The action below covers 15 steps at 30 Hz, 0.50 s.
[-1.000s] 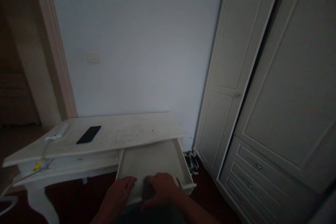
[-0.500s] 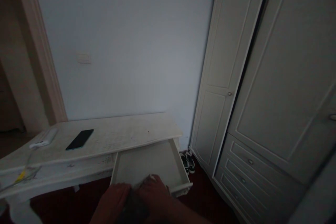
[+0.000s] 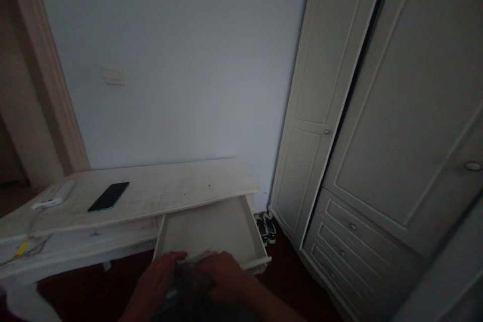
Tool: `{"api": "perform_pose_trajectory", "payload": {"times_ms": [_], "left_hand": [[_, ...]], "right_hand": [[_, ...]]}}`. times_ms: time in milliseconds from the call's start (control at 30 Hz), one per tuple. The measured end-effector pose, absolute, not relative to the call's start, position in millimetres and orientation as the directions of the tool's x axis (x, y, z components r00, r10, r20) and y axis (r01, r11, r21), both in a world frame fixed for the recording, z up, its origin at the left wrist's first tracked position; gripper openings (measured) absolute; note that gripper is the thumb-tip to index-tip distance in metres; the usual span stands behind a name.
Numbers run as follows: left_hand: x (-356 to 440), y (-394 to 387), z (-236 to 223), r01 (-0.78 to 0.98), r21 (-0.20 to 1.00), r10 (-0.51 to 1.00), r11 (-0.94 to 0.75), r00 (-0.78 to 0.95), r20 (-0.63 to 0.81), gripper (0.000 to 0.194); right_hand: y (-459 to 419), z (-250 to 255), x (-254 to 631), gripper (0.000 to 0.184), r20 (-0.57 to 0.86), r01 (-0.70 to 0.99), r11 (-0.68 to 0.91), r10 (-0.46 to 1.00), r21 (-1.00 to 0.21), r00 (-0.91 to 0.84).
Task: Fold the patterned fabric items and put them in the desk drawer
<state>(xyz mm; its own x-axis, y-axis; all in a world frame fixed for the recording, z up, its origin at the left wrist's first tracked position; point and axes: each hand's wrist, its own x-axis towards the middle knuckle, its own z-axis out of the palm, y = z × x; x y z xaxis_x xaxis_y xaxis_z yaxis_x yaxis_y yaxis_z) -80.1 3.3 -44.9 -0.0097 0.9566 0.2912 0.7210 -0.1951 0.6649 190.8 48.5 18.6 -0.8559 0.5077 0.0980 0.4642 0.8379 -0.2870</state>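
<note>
My left hand (image 3: 161, 272) and my right hand (image 3: 225, 272) are side by side at the bottom of the head view, in front of the pulled-out drawer (image 3: 211, 229) of a white desk. Fingers of both hands are curled around a dark, crumpled thing (image 3: 190, 279) between them. It looks thin and partly see-through, like a plastic bag, but blur and dim light hide its kind. Its pale upper edge shows near the right fingers. The drawer's bare floor shows behind the hands.
On the desk top (image 3: 162, 186) lie a dark phone or tablet (image 3: 108, 196) and a white power strip (image 3: 55, 195) with a cable and yellow tag (image 3: 20, 249). Black-and-white shoes (image 3: 266, 229) stand on the dark red floor beside a tall wardrobe (image 3: 302, 161).
My hands have moved slightly apart, exposing more of the crumpled thing between them. The view has shifted a little to the right; the drawer stays pulled out.
</note>
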Motion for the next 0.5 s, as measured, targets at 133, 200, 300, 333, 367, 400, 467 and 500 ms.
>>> {"api": "perform_pose_trajectory", "payload": {"times_ms": [133,200,300,333,367,400,467,500], "left_hand": [[-85.9,2.6,-39.8,0.683,0.700,0.959,-0.207,0.000,0.283,0.054],[-85.3,1.3,-35.0,0.715,0.670,0.969,-0.201,0.044,0.244,0.056],[-77.3,-3.5,-21.7,0.807,0.550,0.974,-0.215,0.134,0.184,0.056],[-73.9,-5.9,-16.9,0.839,0.496,0.972,-0.225,0.157,0.175,0.056],[-70.6,-8.5,-12.6,0.864,0.443,0.969,-0.239,0.183,0.166,0.055],[-67.7,-11.0,-9.6,0.884,0.395,0.967,-0.252,0.210,0.147,0.053],[-62.2,-14.6,-8.5,0.907,0.313,0.959,-0.281,0.272,0.074,0.050],[-58.8,-15.1,-10.4,0.913,0.282,0.953,-0.296,0.300,0.029,0.049]], "right_hand": [[31.7,7.5,127.9,0.051,0.156,0.409,0.891,0.440,-0.195,-0.884],[28.7,3.4,124.5,0.059,0.202,0.378,0.907,0.412,-0.186,-0.888],[33.0,1.3,157.7,0.062,0.198,0.392,0.902,0.424,-0.179,-0.884],[36.1,2.4,176.3,0.062,0.172,0.416,0.892,0.444,-0.176,-0.879],[39.4,4.8,197.1,0.062,0.137,0.446,0.877,0.471,-0.176,-0.871],[42.4,8.5,219.1,0.061,0.103,0.483,0.857,0.505,-0.180,-0.857],[46.6,19.5,263.4,0.059,0.052,0.558,0.802,0.579,-0.212,-0.813],[47.6,26.4,284.0,0.059,0.052,0.597,0.764,0.625,-0.245,-0.779]]}}
